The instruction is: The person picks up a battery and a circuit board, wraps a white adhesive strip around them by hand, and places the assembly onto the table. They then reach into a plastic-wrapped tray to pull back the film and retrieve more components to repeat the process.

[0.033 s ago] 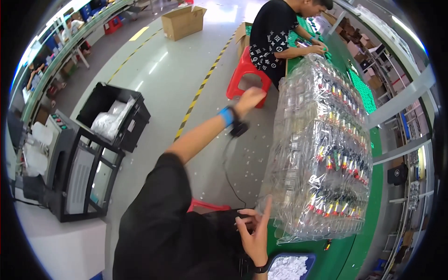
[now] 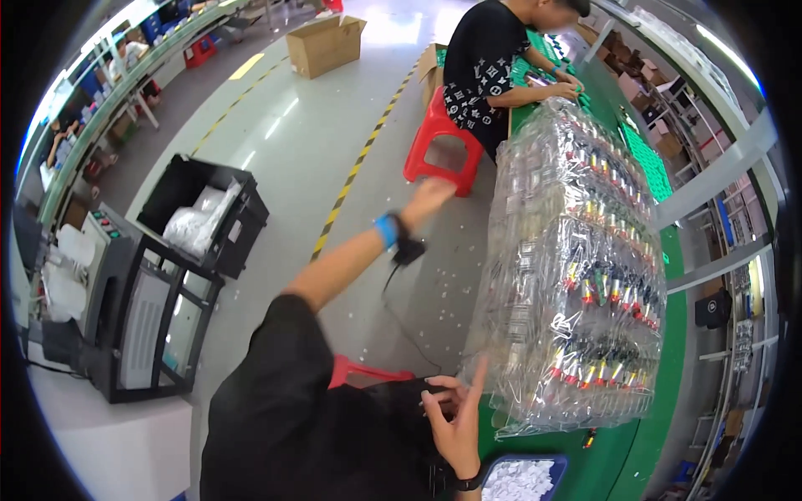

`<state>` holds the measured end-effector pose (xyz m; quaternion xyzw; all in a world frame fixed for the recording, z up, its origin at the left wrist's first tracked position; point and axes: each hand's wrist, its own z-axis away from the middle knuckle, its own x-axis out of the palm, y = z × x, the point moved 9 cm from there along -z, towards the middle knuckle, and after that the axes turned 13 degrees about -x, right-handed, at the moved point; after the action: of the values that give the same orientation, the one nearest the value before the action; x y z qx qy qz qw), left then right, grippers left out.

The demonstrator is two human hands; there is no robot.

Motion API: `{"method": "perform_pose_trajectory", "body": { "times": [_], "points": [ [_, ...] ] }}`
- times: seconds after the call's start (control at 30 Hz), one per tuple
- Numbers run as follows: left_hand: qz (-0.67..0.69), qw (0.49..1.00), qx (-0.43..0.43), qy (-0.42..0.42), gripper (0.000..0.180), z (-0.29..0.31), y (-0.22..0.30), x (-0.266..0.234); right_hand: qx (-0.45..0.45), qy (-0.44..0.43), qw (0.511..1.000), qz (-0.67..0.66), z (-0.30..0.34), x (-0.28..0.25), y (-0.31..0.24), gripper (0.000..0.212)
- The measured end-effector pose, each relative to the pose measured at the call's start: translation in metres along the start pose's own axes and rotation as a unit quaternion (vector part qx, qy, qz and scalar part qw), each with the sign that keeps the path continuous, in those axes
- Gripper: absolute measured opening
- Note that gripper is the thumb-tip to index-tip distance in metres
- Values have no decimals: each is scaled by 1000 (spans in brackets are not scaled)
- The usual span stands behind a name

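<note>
My left arm reaches out over the floor, and my left hand [image 2: 428, 201] is smeared by motion, so its fingers cannot be made out. Around that wrist is a blue band [image 2: 386, 231] with a black clip and a thin cable [image 2: 401, 321] hanging down. My right hand [image 2: 455, 422] is at the bench's near end, index finger stretched out and the other fingers bent apart, nothing visible in them. Its fingertip is by the edge of a big stack of clear plastic trays [image 2: 535, 309], wrapped in film and filled with rows of small red, yellow and dark parts.
A blue tray [image 2: 561, 468] of white pieces sits below the stack on the green bench [image 2: 681, 334]. One loose part [image 2: 590, 437] lies beside it. A co-worker [image 2: 480, 75] works beyond, near a red stool [image 2: 443, 150]. Left are a black crate [image 2: 238, 225] and a black-framed machine [image 2: 154, 326].
My left hand and forearm have moved a little down and to the left, the cable swinging along. My right hand stays in place.
</note>
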<state>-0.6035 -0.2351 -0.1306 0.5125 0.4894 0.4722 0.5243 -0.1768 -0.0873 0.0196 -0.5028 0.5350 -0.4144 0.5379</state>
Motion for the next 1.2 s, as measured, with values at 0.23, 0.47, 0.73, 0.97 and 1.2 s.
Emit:
{"method": "perform_pose_trajectory", "body": {
  "times": [0.23,0.47,0.73,0.97,1.2],
  "points": [
    [19,941,-309,133,31,247,-172,-128,-1,4,1000,7,2,2,4,103],
    [-140,985,-69,73,33,251,-85,-97,-7,47,996,73,40,-21,-34,57],
    [-177,941,-58,-283,9,302,-78,56,25,152,977,146,132,-55,-19,32],
    [-240,811,284,-452,8,444,56,155,113,191,935,276,229,-65,27,29],
    [-89,777,442,-439,11,535,137,242,135,137,895,403,274,-61,25,25]
  ]
}}
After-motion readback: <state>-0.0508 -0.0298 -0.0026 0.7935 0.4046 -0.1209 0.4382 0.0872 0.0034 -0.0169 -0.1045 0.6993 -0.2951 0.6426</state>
